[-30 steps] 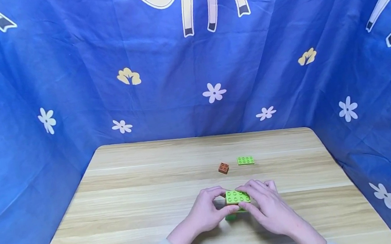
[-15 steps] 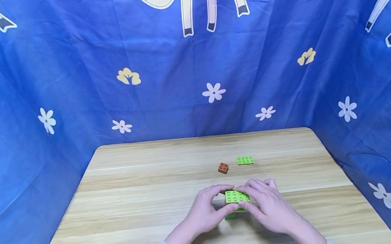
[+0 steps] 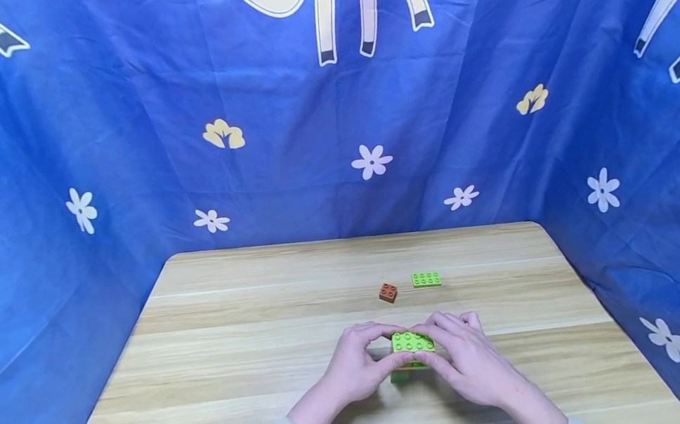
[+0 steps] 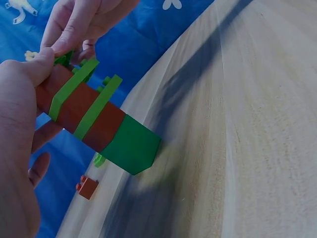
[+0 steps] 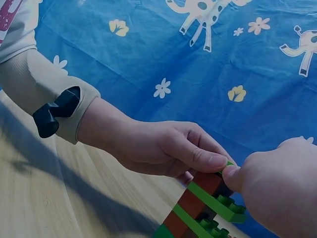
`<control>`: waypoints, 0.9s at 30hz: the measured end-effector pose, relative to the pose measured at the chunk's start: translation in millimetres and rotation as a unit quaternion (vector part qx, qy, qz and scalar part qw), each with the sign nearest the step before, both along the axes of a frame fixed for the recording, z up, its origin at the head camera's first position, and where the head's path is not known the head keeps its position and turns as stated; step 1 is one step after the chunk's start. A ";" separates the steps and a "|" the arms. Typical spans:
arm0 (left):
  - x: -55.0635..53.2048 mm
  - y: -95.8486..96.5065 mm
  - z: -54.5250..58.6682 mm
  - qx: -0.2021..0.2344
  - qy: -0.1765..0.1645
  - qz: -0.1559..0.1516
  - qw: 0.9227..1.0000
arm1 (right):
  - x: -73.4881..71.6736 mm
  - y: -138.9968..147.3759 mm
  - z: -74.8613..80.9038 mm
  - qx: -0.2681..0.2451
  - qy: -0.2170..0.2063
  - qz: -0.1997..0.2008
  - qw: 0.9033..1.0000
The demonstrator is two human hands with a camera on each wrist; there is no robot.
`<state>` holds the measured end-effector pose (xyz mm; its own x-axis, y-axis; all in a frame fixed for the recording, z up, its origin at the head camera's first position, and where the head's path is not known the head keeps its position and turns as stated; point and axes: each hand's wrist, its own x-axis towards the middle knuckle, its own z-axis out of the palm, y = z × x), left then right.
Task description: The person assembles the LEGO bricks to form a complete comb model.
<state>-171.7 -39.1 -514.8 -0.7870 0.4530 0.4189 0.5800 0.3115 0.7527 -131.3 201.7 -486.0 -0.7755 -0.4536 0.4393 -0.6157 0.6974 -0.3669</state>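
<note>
Upright on the table, a toy brick tower (image 4: 74, 101) has a dark green block (image 4: 132, 146) at its base, with brown bricks and light green plates alternating above. A light green eight-stud plate (image 3: 404, 343) tops it in the head view. My left hand (image 3: 359, 366) grips the tower's upper end from the left, thumb on the near side and fingers on the far side. From the right, my right hand (image 3: 471, 358) pinches the same top plate between thumb and index finger. Both thumb tips meet at its near edge. The plates stick out to the right past the brown bricks.
Beyond the hands lie a loose brown four-stud brick (image 3: 388, 292) and a light green eight-stud plate (image 3: 426, 279). Blue printed cloth (image 3: 300, 196) hangs around the back and sides of the wooden table (image 3: 233, 324).
My left index finger has slid right along the far edge of the top plate. Otherwise both hands and the tower stay nearly in place; the loose pieces have not moved.
</note>
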 end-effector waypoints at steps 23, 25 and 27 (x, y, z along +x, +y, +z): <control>0.4 5.1 -5.8 0.015 0.033 0.028 0.999 | -3.3 2.2 -7.8 -0.039 -0.019 0.006 0.999; -0.5 5.8 -6.3 0.015 0.042 0.026 0.999 | -3.7 2.7 -8.7 -0.041 -0.016 0.008 0.999; -1.1 6.4 -7.4 0.015 0.049 0.026 0.998 | -3.8 3.1 -9.3 -0.043 -0.014 0.010 0.999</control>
<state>-172.8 -32.8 -522.2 -0.7639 0.3991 0.5071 0.6344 0.3208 0.7033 -135.1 204.8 -495.3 -0.7798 -0.4301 0.4550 -0.6170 0.6510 -0.4421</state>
